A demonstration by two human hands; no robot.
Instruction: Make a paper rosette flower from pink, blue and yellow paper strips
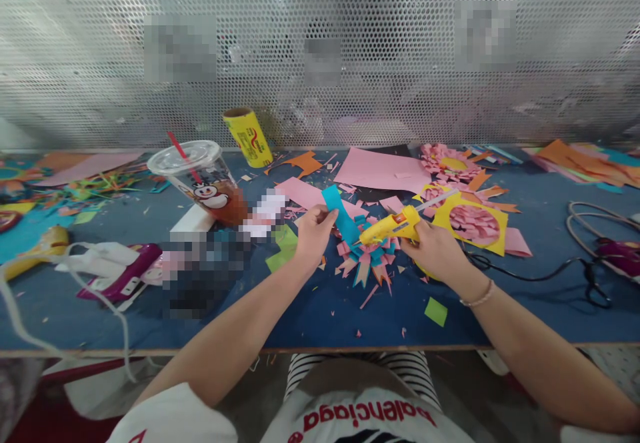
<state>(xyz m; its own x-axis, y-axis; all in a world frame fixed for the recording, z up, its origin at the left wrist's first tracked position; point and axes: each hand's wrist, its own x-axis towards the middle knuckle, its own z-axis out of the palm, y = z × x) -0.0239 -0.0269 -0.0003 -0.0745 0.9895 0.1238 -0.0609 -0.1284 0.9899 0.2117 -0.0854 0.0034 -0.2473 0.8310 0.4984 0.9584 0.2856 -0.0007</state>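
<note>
My left hand [316, 231] pinches a blue paper strip [341, 215], which slants down to the right. In my right hand [437, 251] is a yellow glue gun [393, 224], gripped round its handle, with a clear glue stick [440, 198] jutting from its back. The gun's nozzle is at the lower end of the strip; whether they touch I cannot tell. Right beneath lies a pink, blue and orange fringed paper flower [370, 266], partly hidden by the gun and strip. Yellow paper with a round pink paper cluster [474, 224] lies beyond my right hand.
A lidded drink cup [203, 183] with a red straw and a yellow cardboard tube [247, 138] stand at the back left. Pink paper sheets [380, 170] lie behind the flower. A black cord [537, 273] trails right. Another yellow glue gun [43, 253] and a purple power strip [123, 276] lie left.
</note>
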